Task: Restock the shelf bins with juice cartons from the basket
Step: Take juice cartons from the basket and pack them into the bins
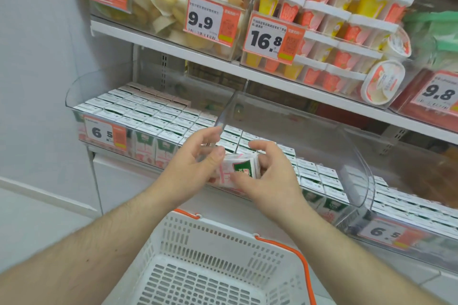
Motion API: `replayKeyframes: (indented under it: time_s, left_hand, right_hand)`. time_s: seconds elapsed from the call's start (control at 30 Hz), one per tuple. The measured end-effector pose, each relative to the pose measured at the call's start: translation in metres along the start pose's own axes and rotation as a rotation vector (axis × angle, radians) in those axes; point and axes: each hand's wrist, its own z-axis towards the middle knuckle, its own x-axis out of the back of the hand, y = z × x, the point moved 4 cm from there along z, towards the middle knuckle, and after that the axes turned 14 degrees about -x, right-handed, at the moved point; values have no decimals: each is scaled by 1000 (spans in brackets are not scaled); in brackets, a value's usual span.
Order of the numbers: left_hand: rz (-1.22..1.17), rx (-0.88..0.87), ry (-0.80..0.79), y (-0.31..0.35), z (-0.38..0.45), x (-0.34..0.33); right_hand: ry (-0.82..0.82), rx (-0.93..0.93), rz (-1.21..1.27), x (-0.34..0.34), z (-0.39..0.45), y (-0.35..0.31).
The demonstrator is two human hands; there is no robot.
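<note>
A pink, white and green juice carton (240,170) is held between both hands in front of the lower shelf. My left hand (198,163) grips its left side with thumb on top. My right hand (266,176) curls round its right side and front. Behind them, a clear shelf bin (74,96) holds rows of upright cartons (146,111) packed tight. A second clear bin (357,166) to the right holds more cartons (319,178). The white basket (213,235) with orange handles sits below my forearms, and its visible floor shows no cartons.
Price tags (105,132) hang on the bin fronts. The upper shelf (223,67) carries bins of cut fruit (163,0) and stacked white-lidded cups (329,22), overhanging the lower bins. A pale wall (37,82) closes the left side.
</note>
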Motion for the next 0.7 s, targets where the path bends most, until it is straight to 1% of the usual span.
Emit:
replayKeyframes:
  time_s: [0.03,0.07,0.13,0.2,0.3,0.4,0.47,0.57,0.63,0.7]
  left_hand:
    - [100,-11,-60,-3,-1,5]
    - [202,-38,-122,-4,-1,10]
    - [381,-125,-224,-3,-1,15]
    - [434,-158,-241,-1,-2,18]
    - [409,-129,-213,2,-8,20]
    - [416,-139,-110,1,-10,23]
    - [364,-147,-36,3,-5,29]
    - [290,-160,-7,9,3,46]
    - [316,-191,-6,15,9,59]
    - [319,-204,10,17,17,71]
  right_hand:
    - [67,106,-138,1,-2,-3]
    - [100,188,-234,0,-5,-7]
    - [111,287,-321,-5,-9,-12]
    - [119,349,-359,-10,-11,-17]
    - [129,391,-353,-20,-13,-25]
    - [107,434,-307,-33,-15,-40]
    - [85,479,-302,-40,-15,-52]
    - [56,555,-337,-52,-10,-66]
    - [89,617,-406,-63,-6,-75]
    - [147,702,-415,-71,-3,-86]
